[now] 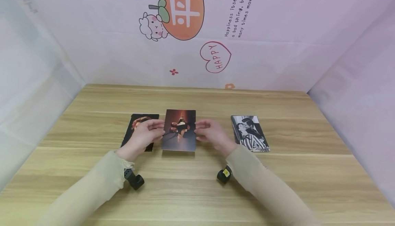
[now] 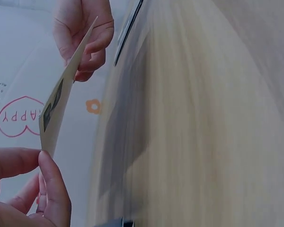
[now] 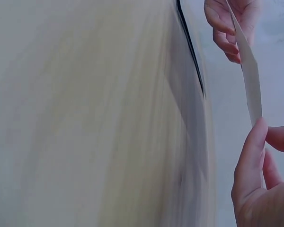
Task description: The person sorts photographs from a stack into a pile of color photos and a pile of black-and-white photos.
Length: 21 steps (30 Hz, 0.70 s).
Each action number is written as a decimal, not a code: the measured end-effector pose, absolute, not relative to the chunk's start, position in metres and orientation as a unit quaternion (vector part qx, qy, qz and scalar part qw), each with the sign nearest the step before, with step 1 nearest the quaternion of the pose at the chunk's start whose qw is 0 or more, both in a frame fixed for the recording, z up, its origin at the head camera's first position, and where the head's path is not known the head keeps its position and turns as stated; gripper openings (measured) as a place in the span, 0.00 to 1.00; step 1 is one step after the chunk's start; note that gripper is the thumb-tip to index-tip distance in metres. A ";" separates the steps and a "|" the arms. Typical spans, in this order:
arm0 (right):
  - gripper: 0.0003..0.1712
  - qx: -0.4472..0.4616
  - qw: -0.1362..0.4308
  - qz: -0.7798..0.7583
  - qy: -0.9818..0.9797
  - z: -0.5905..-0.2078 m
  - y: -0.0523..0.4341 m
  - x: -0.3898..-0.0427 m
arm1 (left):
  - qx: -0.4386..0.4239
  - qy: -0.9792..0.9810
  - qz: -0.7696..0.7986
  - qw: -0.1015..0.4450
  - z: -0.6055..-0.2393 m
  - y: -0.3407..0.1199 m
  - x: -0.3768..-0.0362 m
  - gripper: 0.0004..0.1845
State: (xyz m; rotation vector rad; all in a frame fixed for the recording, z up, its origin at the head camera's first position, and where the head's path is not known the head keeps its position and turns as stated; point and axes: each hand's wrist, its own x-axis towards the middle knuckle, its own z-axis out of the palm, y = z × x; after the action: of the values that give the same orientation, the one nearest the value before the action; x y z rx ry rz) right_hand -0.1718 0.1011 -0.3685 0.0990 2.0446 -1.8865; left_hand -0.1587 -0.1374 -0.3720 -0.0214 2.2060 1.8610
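Observation:
Between both hands a photo card (image 1: 179,142) is held up off the table, its dark reddish picture facing the head camera. My left hand (image 1: 144,137) pinches its left edge between thumb and fingers, while my right hand (image 1: 214,135) pinches the right edge. The left wrist view catches the card (image 2: 61,101) nearly edge-on, with a pale back and a small dark print. In the right wrist view, the card (image 3: 252,85) is a thin pale sliver. Partly behind my left hand lies a dark portrait card (image 1: 142,117).
To the right, a black-and-white card (image 1: 251,133) lies on the wooden table (image 1: 185,195), apart from my right hand. White printed sheeting (image 1: 117,54) stands behind the table and along both sides. Dark cameras (image 1: 135,181) are worn at both wrists.

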 end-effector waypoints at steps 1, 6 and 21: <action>0.19 0.035 0.179 -0.671 0.719 -0.368 0.098 -0.172 | -0.006 0.760 0.638 0.126 -0.370 -0.141 -0.158 0.25; 0.17 0.038 0.172 -0.690 0.702 -0.368 0.078 -0.173 | -0.012 0.766 0.633 0.113 -0.365 -0.155 -0.156 0.25; 0.33 0.049 0.162 -0.707 0.687 -0.379 0.023 -0.173 | 0.010 0.830 0.553 0.078 -0.364 -0.201 -0.148 0.25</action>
State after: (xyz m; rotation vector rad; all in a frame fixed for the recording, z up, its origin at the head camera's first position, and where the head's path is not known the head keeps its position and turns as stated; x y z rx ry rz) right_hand -0.1727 0.0228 -0.3790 0.1399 1.9593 -2.0167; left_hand -0.1476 -0.2006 -0.3637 0.0312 2.4837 1.6546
